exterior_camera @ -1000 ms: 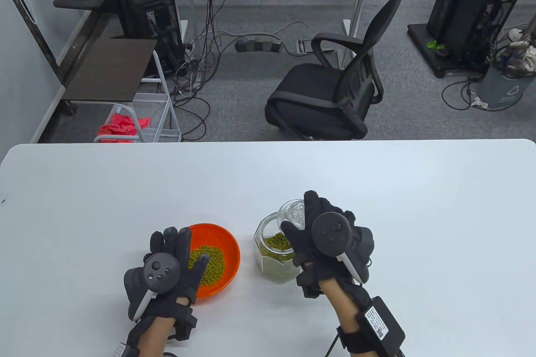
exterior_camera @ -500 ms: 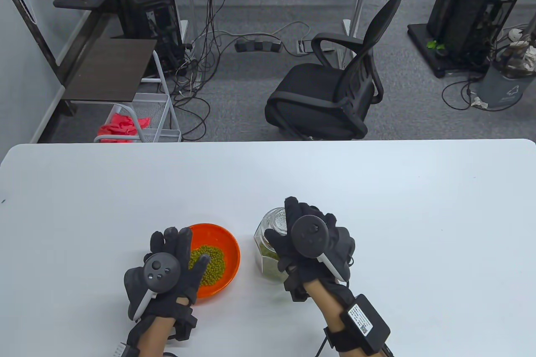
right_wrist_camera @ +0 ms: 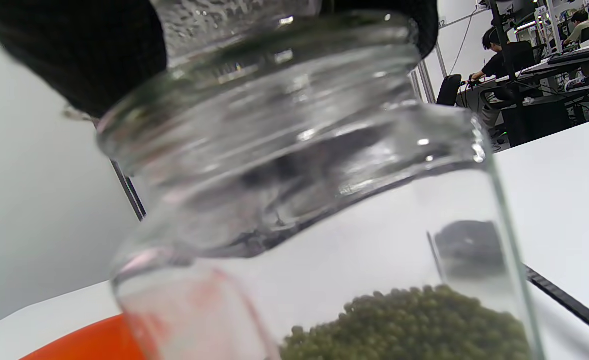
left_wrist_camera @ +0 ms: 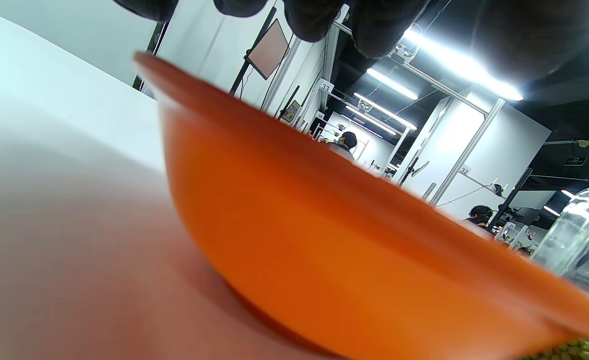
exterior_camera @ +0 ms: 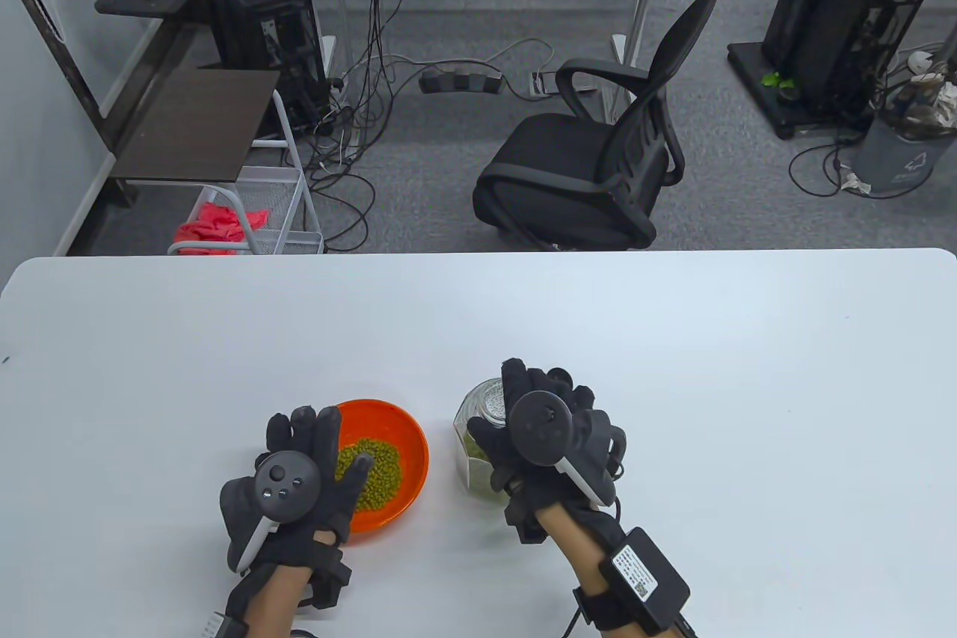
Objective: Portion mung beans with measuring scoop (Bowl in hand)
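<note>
On the worktop (exterior_camera: 673, 339), the left hand (exterior_camera: 288, 481) grips the near rim of the orange bowl (exterior_camera: 404, 443), which already carries a portion of mung beans (exterior_camera: 377, 470). Just beside it, the right hand (exterior_camera: 549, 432) clasps a glass lid (exterior_camera: 490, 399) onto the jar (exterior_camera: 471, 455) (no scoop shows). Judging by this, portioning looks finished; only closing remains.

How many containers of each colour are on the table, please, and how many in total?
Orange: 1, the orange bowl of mung beans
Clear glass: 1, the glass jar with its glass lid
Total: 2
</note>
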The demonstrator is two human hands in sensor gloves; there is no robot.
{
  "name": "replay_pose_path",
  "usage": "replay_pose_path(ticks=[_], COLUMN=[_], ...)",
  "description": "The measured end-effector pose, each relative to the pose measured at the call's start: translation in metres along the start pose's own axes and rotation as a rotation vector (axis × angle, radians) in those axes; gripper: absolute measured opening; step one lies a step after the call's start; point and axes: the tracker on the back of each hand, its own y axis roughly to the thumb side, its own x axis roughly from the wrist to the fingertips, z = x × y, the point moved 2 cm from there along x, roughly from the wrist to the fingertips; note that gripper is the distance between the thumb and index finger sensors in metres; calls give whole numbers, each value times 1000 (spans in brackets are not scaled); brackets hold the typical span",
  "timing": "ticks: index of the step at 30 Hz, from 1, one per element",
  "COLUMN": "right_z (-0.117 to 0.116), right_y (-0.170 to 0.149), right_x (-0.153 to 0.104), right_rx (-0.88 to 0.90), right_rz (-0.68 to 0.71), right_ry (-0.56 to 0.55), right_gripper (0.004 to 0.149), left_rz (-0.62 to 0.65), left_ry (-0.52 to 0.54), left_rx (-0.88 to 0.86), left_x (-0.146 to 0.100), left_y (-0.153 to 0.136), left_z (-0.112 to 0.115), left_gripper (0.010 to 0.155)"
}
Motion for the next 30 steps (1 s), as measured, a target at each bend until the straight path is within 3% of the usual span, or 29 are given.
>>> replay_pose_path(ticks=[17,30], right_z=[1,54], right_y=[0,-14], right_x=[2,-7], right_rx=[7,143], right_rz=[-48,-46], right_ry=[95,-43], right_gripper=[83,80], left_rz=[3,10], left_ry=[-5,-13], left_rx=[-12,2], left_x=[0,0], left_y=[0,2], left_z=[0,3], left_gripper=[80,80])
